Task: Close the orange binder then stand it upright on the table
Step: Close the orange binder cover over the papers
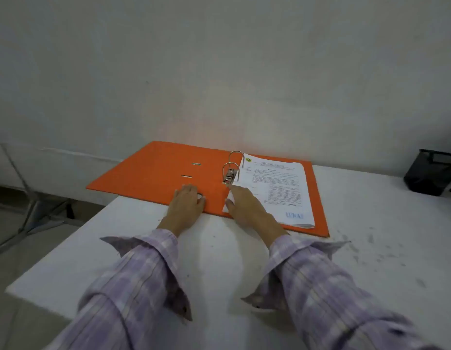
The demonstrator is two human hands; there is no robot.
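Across the table's (219, 261) left edge, the open orange binder (153, 170) overhangs; left hand (186, 202) and right hand (244, 205) rest flat, grasping nothing.

- A white table (371, 261) filled the near and right side, with dark scuffs (365, 248) on its right part.
- A black mesh holder (427, 174) stood at the far right on the table.
- A plain grey wall (219, 59) ran behind.
- Metal legs (30, 210) of some frame stood on the floor (7, 261) at the left.
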